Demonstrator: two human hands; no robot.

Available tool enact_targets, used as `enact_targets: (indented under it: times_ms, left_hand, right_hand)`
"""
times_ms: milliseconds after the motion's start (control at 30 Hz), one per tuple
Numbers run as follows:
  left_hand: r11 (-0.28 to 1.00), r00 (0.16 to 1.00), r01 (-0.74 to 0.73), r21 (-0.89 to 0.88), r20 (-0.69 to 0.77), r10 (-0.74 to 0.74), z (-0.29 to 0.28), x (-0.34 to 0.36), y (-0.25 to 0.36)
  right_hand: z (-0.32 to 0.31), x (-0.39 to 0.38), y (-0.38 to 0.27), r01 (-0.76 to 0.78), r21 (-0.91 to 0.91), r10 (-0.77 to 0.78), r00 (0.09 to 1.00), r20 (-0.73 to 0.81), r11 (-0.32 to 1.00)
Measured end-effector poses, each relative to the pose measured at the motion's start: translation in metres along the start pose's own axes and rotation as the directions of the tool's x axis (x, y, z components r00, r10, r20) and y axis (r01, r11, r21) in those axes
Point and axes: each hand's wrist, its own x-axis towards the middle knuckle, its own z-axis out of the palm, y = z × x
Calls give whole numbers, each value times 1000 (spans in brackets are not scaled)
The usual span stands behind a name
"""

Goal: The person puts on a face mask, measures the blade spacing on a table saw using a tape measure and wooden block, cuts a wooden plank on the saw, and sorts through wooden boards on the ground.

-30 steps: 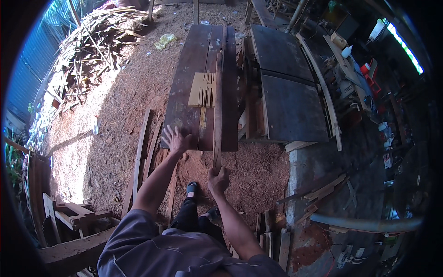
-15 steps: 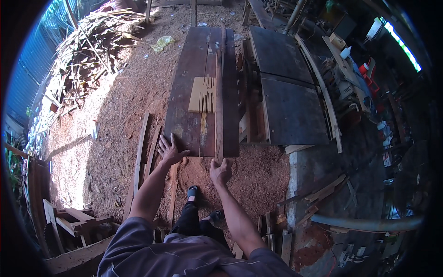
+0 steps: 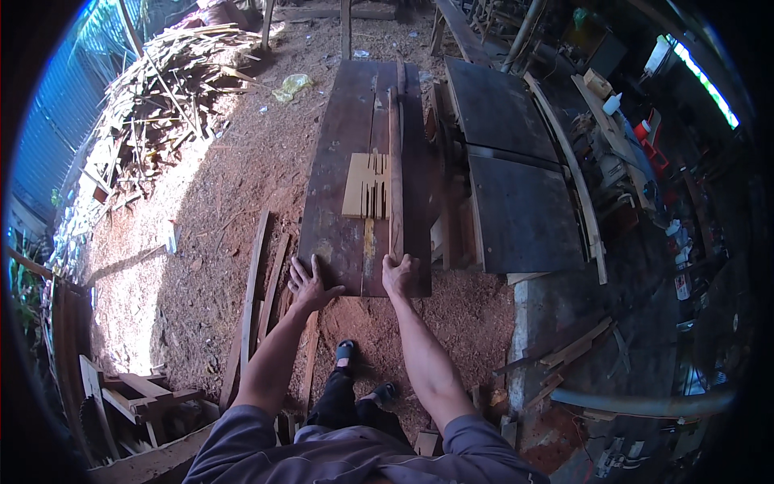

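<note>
A long wooden strip (image 3: 395,177) lies lengthwise on a dark wooden table (image 3: 334,121). My right hand (image 3: 401,276) is closed around its near end, just inside the table's near edge. At the near left corner my left hand (image 3: 311,286) rests on the tabletop with fingers spread, holding nothing. A pale yellow board (image 3: 355,189) with several dark slits sits against the strip's left side. Beyond the strip's far end, another narrow piece of wood (image 3: 401,73) runs along the table.
Two dark panels (image 3: 524,214) stand to the right of the table. Loose wooden boards (image 3: 255,282) lie on the sawdust-strewn ground at left, and a heap of scrap wood (image 3: 173,89) rises at far left. A wooden frame (image 3: 141,395) is at near left; a cluttered bench (image 3: 617,137) stands at right.
My right hand has pushed the wooden strip away from me along the table, coming from past the near edge to over the tabletop. My left hand stays at the corner. The view has shifted slightly.
</note>
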Motion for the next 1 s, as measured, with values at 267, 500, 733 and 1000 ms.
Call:
enact_targets:
  times_ms: [267, 500, 733, 1000]
  left_hand:
    - [999, 998, 35, 24, 43, -36, -16, -2, 3]
    - [999, 998, 43, 8, 53, -43, -13, 0, -1]
    - [999, 999, 17, 34, 50, -19, -7, 3, 2]
    - [998, 998, 66, 9, 8, -66, -5, 3, -5]
  right_hand:
    - [21, 39, -23, -21, 39, 21, 1000, 9, 999]
    - [37, 76, -46, -81, 23, 81, 996, 21, 996]
    - [44, 93, -39, -48, 63, 49, 999, -14, 997]
    - [-40, -86, 23, -72, -55, 77, 992, 96, 996]
